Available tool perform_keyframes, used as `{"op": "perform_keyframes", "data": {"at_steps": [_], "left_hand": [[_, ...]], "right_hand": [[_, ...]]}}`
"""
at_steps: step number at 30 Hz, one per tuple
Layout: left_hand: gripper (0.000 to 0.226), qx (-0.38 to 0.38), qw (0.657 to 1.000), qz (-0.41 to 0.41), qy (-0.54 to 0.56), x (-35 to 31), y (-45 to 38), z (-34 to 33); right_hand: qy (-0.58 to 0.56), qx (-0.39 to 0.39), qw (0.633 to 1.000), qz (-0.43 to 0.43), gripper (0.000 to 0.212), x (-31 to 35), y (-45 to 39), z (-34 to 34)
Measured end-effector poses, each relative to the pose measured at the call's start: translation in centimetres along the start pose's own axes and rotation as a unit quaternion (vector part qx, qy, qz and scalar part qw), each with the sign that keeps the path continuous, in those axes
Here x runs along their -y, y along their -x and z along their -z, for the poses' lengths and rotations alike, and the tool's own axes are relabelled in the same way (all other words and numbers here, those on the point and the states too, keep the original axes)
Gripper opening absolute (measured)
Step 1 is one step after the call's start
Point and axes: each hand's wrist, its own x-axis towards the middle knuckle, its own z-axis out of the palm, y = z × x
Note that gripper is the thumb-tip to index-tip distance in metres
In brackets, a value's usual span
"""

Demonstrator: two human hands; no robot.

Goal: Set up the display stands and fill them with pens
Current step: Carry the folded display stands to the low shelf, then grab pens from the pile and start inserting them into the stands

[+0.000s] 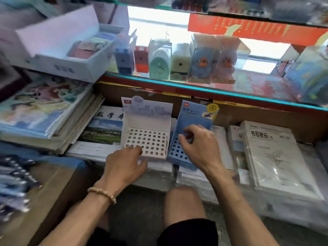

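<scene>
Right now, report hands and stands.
Left hand open, touching white stand. Right hand curled over blue stand, grip unclear. No pens loaded.

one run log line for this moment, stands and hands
white stand: upright, holes empty | blue stand: upright, no pens | left hand: touching white stand | right hand: on blue stand

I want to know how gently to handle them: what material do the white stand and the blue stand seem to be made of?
Both look like thin printed cardboard, though blur leaves it open. The white stand has a matte punched hole grid and a folded-up back panel with printed art. The blue stand shows the same folded build, with a printed header card. The left hand touches the white one; the right hand rests on the blue one.
</scene>
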Motion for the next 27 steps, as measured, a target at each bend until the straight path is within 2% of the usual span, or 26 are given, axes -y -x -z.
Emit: {"op": "perform_keyframes", "data": {"at_steps": [6, 9, 16, 22, 27], "left_hand": [[0.033, -0.051, 0.996, 0.068, -0.016, 4.5, 7.3, 3.6], [0.039, -0.079, 0.988, 0.131, -0.018, 7.4, 11.4, 4.9], [0.031, -0.097, 0.958, 0.269, -0.033, 12.4, 21.2, 7.2], [0.028, -0.1, 0.916, 0.384, -0.051, 15.4, 28.1, 7.3], [0.034, -0.148, 0.854, 0.498, -0.028, 17.1, 31.4, 5.5]], "right_hand": [[-0.058, 0.077, 0.987, 0.131, 0.027, 8.4, -0.6, -1.5], [-0.074, 0.107, 0.971, 0.199, 0.026, 13.0, -0.7, -2.5], [-0.093, 0.148, 0.924, 0.339, 0.02, 23.1, 0.1, -5.0], [-0.106, 0.194, 0.877, 0.426, 0.022, 30.2, 2.4, -8.0], [-0.113, 0.242, 0.849, 0.456, 0.02, 33.8, 4.0, -12.3]]}}
